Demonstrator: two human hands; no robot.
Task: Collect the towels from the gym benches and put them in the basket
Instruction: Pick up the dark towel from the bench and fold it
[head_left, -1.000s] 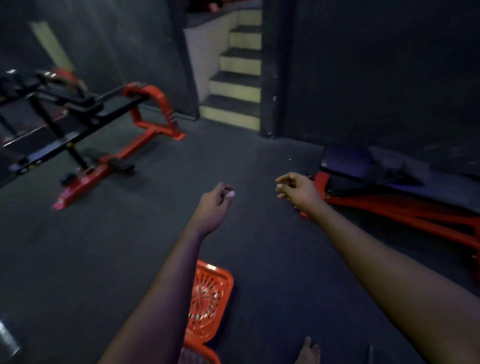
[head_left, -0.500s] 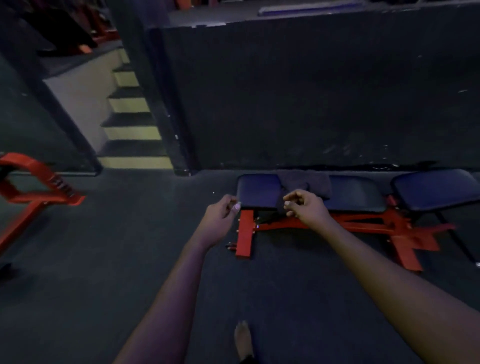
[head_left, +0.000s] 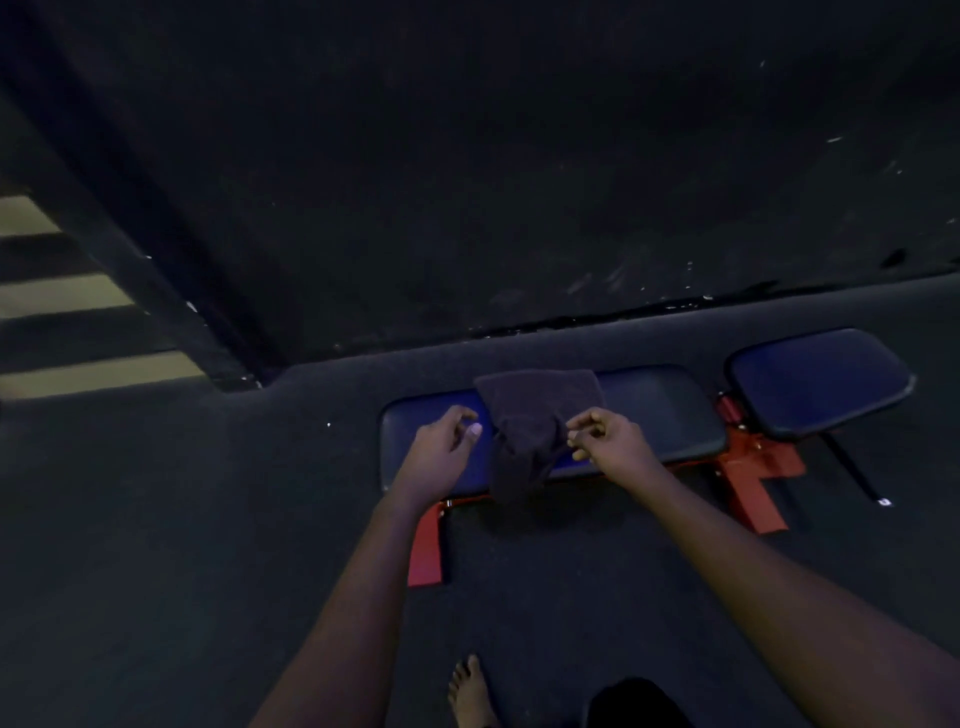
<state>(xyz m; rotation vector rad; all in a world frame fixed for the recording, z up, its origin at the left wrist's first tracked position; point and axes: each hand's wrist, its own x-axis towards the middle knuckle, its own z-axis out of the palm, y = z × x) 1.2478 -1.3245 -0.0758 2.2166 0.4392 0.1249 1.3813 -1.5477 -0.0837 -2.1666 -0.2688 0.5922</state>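
Observation:
A dark towel (head_left: 530, 421) lies draped across the blue padded bench (head_left: 660, 415) and hangs over its near edge. My left hand (head_left: 441, 449) hovers over the bench's left end, just left of the towel, fingers loosely curled and holding nothing. My right hand (head_left: 610, 441) is at the towel's right edge, fingers loosely curled, fingertips close to the cloth; no grip on it shows. The basket is out of view.
The bench stands on a red frame (head_left: 748, 483) against a dark wall (head_left: 519, 182), with a second blue pad (head_left: 821, 382) to its right. Yellow-edged steps (head_left: 67, 293) rise at the far left. My bare foot (head_left: 470, 691) is on the dark floor below.
The view has swung right and closed in on the bench; the orange basket has dropped out of sight. Both hands now reach over the bench beside the towel, held in the same pose.

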